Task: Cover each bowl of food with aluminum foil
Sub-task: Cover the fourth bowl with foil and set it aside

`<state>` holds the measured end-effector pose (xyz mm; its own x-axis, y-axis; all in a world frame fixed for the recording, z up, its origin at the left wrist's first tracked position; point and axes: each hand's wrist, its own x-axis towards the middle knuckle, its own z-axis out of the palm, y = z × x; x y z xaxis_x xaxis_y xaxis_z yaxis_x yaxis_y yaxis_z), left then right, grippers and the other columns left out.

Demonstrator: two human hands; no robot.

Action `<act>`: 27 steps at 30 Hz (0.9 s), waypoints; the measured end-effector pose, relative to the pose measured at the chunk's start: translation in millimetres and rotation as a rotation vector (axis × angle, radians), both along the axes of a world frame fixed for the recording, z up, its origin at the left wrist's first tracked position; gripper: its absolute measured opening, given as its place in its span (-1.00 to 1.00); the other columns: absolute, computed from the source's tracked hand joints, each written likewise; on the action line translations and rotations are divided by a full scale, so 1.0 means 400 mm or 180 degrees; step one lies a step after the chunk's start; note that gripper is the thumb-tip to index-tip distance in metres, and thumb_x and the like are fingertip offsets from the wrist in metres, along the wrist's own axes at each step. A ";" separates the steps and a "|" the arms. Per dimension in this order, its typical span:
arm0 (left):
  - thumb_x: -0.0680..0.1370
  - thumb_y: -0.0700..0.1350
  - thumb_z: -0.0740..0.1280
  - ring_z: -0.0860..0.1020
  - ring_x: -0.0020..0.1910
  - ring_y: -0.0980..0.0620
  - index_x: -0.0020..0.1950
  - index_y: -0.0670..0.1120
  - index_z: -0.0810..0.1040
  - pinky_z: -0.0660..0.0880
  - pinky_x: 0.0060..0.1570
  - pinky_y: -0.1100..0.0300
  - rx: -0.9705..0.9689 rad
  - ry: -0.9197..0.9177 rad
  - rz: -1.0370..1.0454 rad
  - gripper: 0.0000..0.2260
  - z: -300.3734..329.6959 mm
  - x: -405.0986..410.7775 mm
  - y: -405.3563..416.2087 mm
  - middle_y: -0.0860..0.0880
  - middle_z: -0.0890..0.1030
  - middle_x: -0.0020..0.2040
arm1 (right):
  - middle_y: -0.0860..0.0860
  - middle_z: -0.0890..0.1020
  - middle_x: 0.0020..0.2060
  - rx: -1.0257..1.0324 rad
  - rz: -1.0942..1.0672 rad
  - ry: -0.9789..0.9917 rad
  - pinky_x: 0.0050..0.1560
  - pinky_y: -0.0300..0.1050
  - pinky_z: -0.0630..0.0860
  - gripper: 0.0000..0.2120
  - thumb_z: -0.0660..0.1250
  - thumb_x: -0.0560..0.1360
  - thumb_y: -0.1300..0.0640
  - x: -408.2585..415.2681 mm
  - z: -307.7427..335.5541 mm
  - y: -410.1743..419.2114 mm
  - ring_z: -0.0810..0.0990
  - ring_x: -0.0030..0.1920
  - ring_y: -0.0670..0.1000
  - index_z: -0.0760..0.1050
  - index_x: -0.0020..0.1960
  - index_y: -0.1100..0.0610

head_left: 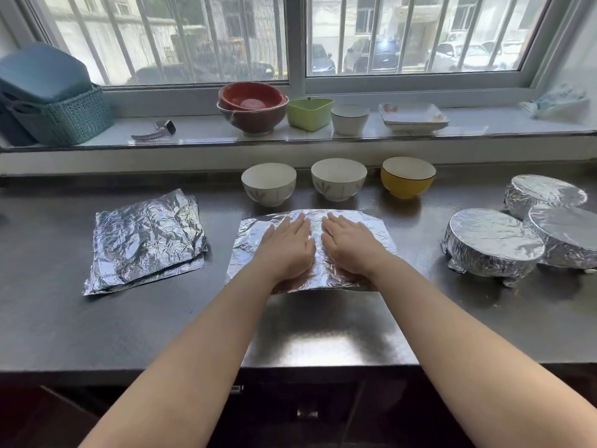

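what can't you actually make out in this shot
- Head view, three foil-wrapped bowls: foil hides their contents.
- Foil sheet: both hands, left hand and right hand, cover its middle.
- Three open bowls: the low angle hides their bottoms.

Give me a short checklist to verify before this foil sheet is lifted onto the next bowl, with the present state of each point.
1. Foil sheet lies flat on the counter: ok.
2. Left hand and right hand press it with straight fingers: ok.
3. Open bowls wait behind: left white bowl, middle white bowl, yellow bowl: ok.
4. Food inside those bowls: cannot tell.
5. Spare foil stack lies at the left: ok.
6. Covered bowls stand apart at the right: ok.
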<state>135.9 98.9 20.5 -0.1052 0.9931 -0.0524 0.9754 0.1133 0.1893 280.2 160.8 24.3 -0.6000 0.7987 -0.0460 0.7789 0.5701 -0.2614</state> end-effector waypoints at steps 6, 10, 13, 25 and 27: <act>0.66 0.05 -0.12 -0.12 0.57 0.02 0.60 -0.03 -0.05 -0.15 0.52 -0.02 -0.0006 0.0059 -0.0029 -0.50 0.001 0.002 0.001 0.04 -0.11 0.60 | 0.01 0.01 0.60 0.0055 0.0005 0.0045 0.56 0.11 -0.09 -0.48 -0.09 0.68 -0.02 0.007 0.002 0.005 -0.04 0.59 0.02 0.01 0.60 0.09; 0.66 0.05 -0.12 -0.13 0.57 0.03 0.60 -0.03 -0.06 -0.16 0.53 -0.01 0.0002 0.0064 -0.0066 -0.50 0.001 0.004 -0.002 0.04 -0.12 0.60 | 0.01 0.00 0.60 -0.0004 0.0017 0.0084 0.56 0.10 -0.11 -0.48 -0.10 0.68 -0.03 0.017 -0.011 0.003 -0.06 0.59 0.01 0.01 0.60 0.09; 0.66 0.06 -0.13 -0.15 0.57 0.03 0.60 -0.04 -0.08 -0.17 0.53 -0.02 -0.0028 0.0096 -0.0077 -0.49 0.000 0.004 -0.002 0.04 -0.13 0.60 | 0.01 -0.01 0.60 0.0006 0.0006 0.0135 0.56 0.09 -0.13 -0.48 -0.11 0.68 -0.04 0.018 -0.016 0.001 -0.08 0.59 0.00 0.00 0.60 0.10; 0.66 0.12 -0.13 -0.15 0.57 0.04 0.60 -0.03 -0.10 -0.14 0.53 -0.01 -0.0027 0.0203 -0.0136 -0.47 -0.011 0.000 0.002 0.03 -0.15 0.60 | -0.02 -0.06 0.60 -0.0171 0.0547 0.0224 0.57 0.02 -0.15 0.03 0.03 0.35 -0.52 0.033 -0.007 -0.002 -0.14 0.59 -0.04 -0.09 0.61 0.07; 0.65 0.18 -0.11 -0.12 0.57 0.04 0.60 -0.04 -0.08 -0.11 0.52 -0.01 0.0014 0.0128 -0.0194 -0.43 -0.008 -0.004 0.002 0.01 -0.13 0.61 | -0.02 -0.08 0.60 -0.0205 0.0607 0.0203 0.57 -0.05 -0.15 0.06 0.16 0.36 -0.50 0.035 -0.004 -0.001 -0.14 0.58 -0.04 -0.12 0.61 0.09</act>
